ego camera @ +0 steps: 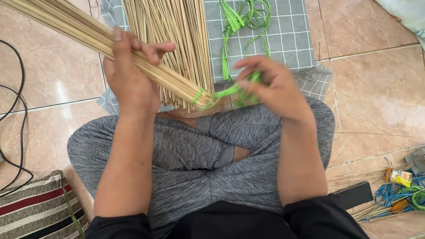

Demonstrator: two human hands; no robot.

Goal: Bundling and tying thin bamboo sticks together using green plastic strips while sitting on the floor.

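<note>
Pinkish floor tiles [380,93] run across the whole view. At far left, a black cable [3,119] loops over the tiles, and a striped cushion [25,222] sits at the lower left corner; open tile lies between them. A grey checked cloth [285,24] covers the upper middle, and a loose pile of thin pale sticks [171,32] lies on it beside a tangle of green ribbon [243,17]. Bare tile to the right of the cloth, up to a patterned fabric [409,6] at the top right corner. Lower right edge is crowded: blue and green cords [417,197] and small packets.

Stick bundle [92,35]: long, straw-coloured, tightly packed, slanting from upper left down to its cut ends above the crossed legs in grey trousers [200,155]. A green ribbon strip [220,91] wraps around the bundle near those ends.

Left hand [130,78]: clenched around the bundle just above the wrap, thumb up along the sticks. Right hand [272,88]: fingers pinched on the loose end of the strip, just beside the bundle's ends; slightly blurred.
</note>
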